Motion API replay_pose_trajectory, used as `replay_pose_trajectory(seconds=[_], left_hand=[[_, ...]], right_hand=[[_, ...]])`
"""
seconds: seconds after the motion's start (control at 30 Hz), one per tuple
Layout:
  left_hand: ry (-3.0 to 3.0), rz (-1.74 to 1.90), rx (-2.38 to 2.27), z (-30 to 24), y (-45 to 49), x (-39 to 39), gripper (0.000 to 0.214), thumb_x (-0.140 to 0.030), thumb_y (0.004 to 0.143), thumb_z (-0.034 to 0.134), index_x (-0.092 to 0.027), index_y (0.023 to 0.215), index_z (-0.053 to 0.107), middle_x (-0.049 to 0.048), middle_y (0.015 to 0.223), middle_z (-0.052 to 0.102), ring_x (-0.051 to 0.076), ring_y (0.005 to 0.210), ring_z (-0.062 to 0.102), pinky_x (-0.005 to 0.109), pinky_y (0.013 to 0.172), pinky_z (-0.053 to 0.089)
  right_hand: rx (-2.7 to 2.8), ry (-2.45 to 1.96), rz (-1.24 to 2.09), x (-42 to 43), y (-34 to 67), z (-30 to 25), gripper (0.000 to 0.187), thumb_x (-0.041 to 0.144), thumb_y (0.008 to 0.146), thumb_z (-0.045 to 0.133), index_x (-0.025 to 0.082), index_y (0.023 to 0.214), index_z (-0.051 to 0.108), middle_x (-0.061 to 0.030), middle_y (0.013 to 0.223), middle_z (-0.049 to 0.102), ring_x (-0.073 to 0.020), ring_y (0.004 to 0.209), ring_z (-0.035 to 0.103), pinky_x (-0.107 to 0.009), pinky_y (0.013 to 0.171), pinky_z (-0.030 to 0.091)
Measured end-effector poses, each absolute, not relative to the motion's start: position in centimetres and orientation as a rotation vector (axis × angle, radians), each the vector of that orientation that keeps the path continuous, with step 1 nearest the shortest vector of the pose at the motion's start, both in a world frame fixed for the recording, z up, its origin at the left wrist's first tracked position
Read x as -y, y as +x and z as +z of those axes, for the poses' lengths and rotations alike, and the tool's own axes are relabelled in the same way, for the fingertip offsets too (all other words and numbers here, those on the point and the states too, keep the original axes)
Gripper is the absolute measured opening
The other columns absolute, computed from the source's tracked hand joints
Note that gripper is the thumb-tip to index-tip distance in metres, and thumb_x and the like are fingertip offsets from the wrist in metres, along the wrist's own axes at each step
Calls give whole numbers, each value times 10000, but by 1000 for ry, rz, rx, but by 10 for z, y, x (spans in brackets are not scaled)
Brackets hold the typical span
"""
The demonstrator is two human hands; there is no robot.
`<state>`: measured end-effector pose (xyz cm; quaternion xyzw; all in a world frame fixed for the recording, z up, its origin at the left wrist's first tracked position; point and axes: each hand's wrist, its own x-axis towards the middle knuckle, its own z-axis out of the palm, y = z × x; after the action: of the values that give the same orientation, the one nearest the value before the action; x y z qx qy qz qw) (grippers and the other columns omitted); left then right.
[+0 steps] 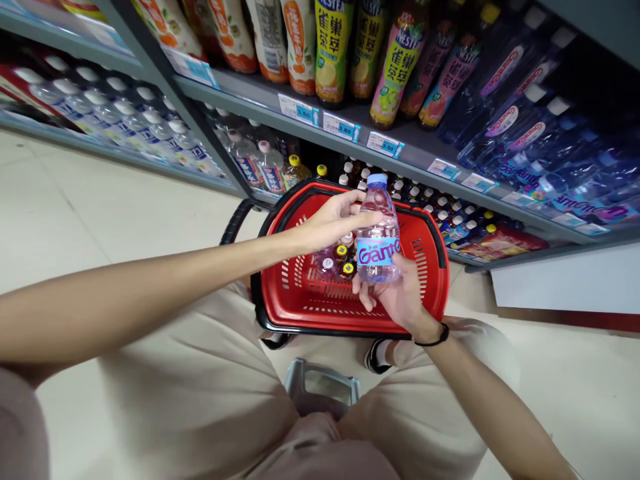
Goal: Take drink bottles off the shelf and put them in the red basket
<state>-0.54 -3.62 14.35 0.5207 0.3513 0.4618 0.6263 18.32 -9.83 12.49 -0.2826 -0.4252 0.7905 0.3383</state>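
A small clear water bottle [379, 250] with a blue cap and a blue-and-purple label is held upright over a red shopping basket [439, 293]. My left hand [340, 220] is closed on the bottle's upper part, its fingers lying across the front. Lower down, my right hand [400, 293] grips the base, thumb at the label's right edge. Inside the basket lie several bottles [341, 251] with yellow or white caps, partly hidden by my hands and the held bottle.
A shelf [240, 90] ahead carries several tea and juice bottles, with price tags [341, 127] along its edge. Large water bottles [520, 127] stand at right. The black basket handle [236, 223] juts left. Between my legs is a grey stool [323, 383].
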Motion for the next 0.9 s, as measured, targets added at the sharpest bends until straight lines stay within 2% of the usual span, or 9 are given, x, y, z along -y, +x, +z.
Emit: replay_pose_trajectory(seconds=[0.13,0.33,0.47,0.7,0.9], left_hand=[[1187,1103,-870,144,-6,32,628,-529,753,906,-145,1163,625,97,1121,756,194,944,740,303,850,603],[1206,1079,-837,146,-6,31,673,-558,752,896,-119,1177,613,114,1131,763,209,946,747,314,838,607],[1245,1082,-846,143,-7,28,624,-543,785,876,-121,1163,612,96,1092,764,188,903,737,297,809,600],[1388,1130,-843,138,-9,24,490,-467,841,829,-114,1122,639,79,1095,748,185,976,718,317,898,586],[1392,1107,-862,140,-12,25,459,-480,843,823,-121,1075,657,79,1064,759,197,958,724,326,882,597]], right_hand=[[981,-770,2061,95,185,130,612,736,917,460,163,852,665,-93,692,706,-168,444,563,-276,439,393],[964,-874,1973,94,188,125,537,695,868,632,159,853,666,-100,772,724,-175,547,625,-238,421,403],[1070,-958,1816,94,190,116,508,635,825,773,147,917,666,-100,813,739,-172,556,654,-228,416,429],[1272,-1116,1545,97,188,107,495,515,795,863,190,1043,584,8,699,694,-116,487,574,-219,446,457],[1233,-1163,1481,97,184,103,558,466,744,899,226,1085,527,21,781,690,-106,526,559,-216,445,425]])
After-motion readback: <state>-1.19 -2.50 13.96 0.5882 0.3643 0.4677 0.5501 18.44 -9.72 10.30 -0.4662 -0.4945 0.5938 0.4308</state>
